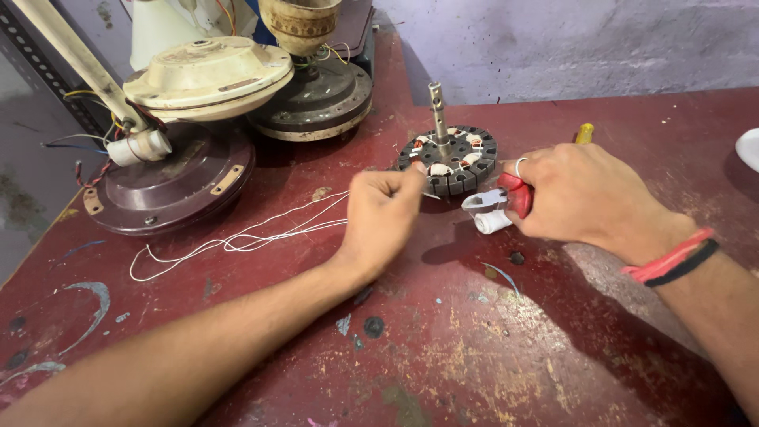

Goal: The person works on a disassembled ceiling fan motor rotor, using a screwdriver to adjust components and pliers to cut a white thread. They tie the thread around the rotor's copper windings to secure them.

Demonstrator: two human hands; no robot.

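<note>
A round fan stator (449,160) with copper windings and an upright steel shaft stands on the dark red table (474,332). My left hand (381,217) is pinched shut on thin white wires (261,233) that trail left across the table, its fingertips next to the stator's front edge. My right hand (589,194) grips red-handled pliers (498,199) whose jaws point left toward the stator. A small white roll of sleeving (492,223) is under that hand's thumb. A yellow tool handle (584,132) shows behind the right hand.
Fan motor housings crowd the far left: a maroon one (170,186), a cream one (207,75) on top, a dark one (316,99) behind. A cream fan blade (75,55) slants up left. A white dish edge (747,146) sits far right. A purple wall stands behind.
</note>
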